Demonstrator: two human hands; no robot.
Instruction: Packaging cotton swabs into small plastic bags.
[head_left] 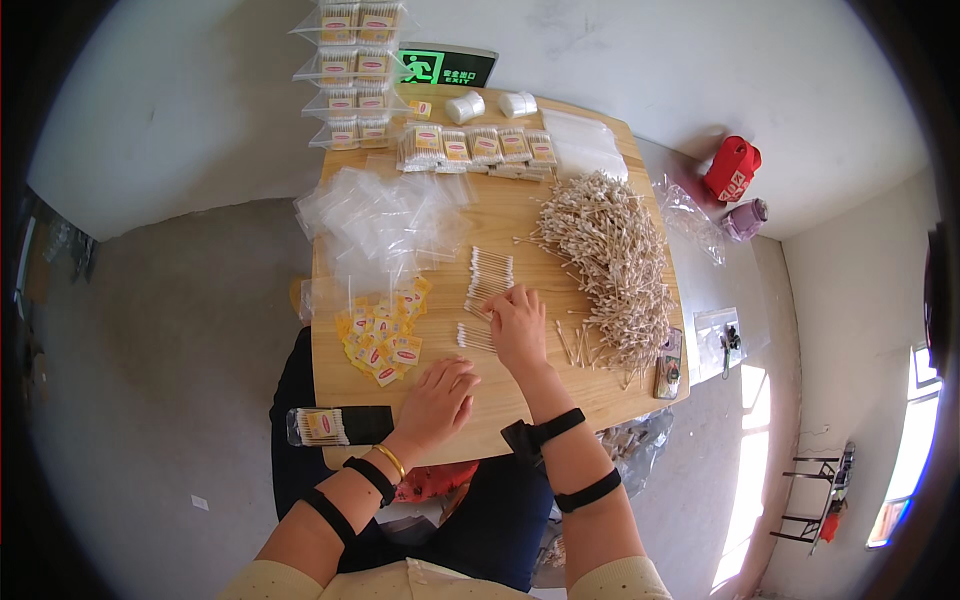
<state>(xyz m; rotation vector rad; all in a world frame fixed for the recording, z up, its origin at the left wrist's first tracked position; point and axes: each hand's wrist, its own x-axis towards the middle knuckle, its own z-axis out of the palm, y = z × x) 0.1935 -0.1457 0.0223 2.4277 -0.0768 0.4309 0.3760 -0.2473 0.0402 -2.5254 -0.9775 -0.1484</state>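
Observation:
My right hand [519,328] reaches over the middle of the table, fingers bent down and closed at the lower end of a row of cotton swabs [490,268]; the fingertips are partly hidden. A smaller row of cotton swabs [474,337] lies just below, between my two hands. My left hand [437,402] rests near the table's front edge, palm down, fingers loosely extended and holding nothing. Beside it lies a pile of small yellow and white cards [385,345]. To the right spreads a big heap of loose cotton swabs [605,260], some strays lying near my right hand.
Clear plastic bags [380,215] cover the table's left side. Packed swab bags [484,146] line the back, near two white rolls [465,107] and a stack of clear sheets [585,145]. Filled packs stand on a clear rack [350,75]. A black tray [365,424] sits front left.

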